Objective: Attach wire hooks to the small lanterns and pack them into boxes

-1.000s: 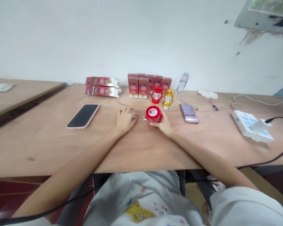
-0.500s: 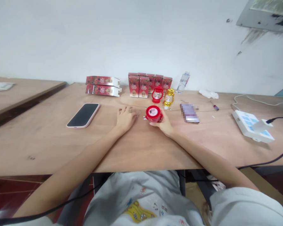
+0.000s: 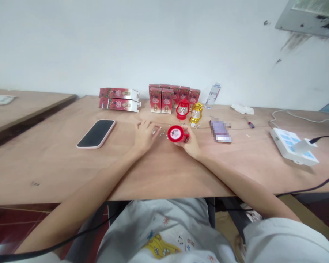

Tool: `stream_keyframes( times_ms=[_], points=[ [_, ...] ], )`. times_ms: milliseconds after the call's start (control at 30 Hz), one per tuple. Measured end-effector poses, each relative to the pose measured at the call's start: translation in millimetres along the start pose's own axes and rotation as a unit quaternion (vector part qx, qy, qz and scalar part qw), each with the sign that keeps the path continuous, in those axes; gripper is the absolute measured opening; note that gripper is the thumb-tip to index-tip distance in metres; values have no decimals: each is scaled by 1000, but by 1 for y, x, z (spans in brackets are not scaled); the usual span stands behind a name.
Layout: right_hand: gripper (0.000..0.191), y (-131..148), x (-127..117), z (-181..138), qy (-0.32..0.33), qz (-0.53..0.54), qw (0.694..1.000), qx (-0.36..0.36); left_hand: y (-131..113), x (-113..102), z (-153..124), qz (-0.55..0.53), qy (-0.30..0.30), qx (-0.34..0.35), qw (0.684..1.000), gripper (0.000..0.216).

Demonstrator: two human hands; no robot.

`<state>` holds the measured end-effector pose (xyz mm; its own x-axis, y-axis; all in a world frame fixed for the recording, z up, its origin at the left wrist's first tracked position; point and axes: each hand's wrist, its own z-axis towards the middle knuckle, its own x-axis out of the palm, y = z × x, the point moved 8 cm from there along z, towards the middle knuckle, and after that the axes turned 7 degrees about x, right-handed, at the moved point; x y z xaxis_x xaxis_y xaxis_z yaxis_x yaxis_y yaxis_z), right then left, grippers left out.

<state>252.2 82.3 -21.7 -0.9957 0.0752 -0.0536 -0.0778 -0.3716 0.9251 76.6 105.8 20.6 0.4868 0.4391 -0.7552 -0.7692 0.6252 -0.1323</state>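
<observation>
- On my head-camera feed, the right hand (image 3: pixel 191 143) had its fingers wrapped around a tilted red lantern (image 3: pixel 176 134), round labelled end facing me, near the middle of the wooden table (image 3: pixel 164 175).
- I saw the left hand (image 3: pixel 144 136) just beside thin bits (image 3: pixel 162 133), fingers apart.
- Beyond stood a gold lantern (image 3: pixel 196 113) and red boxes (image 3: pixel 155 99).

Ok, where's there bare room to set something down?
Bare wood lies between the pink-edged phone and the front edge, and between the two forearms. It's crowded around the right hand, the standing lanterns and the upright boxes.
</observation>
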Motion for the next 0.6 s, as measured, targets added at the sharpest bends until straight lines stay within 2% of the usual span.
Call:
stream_keyframes(
  times_ms=[100, 167, 300, 467, 600],
  points=[
    [48, 2, -1, 0, -4, -22, 1000, -8, -13, -23, -4, -30, -92, 16, 995, 22],
    [47, 2, 0, 0, 7, -30, 999, -11, -28, -32, -8, -49, -112, 50, 991, 24],
    [44, 4, 3, -1, 23, -35, 998, -36, -50, -34, -13, -71, -95, 102, 988, 25],
    [40, 8, 4, -3, 14, -75, 995, -60, -50, -26, -12, -70, -61, 97, 991, 26],
    [38, 11, 3, -4, 1, -86, 994, -67, -53, -27, -12, -60, -64, 112, 990, 26]
  ],
)
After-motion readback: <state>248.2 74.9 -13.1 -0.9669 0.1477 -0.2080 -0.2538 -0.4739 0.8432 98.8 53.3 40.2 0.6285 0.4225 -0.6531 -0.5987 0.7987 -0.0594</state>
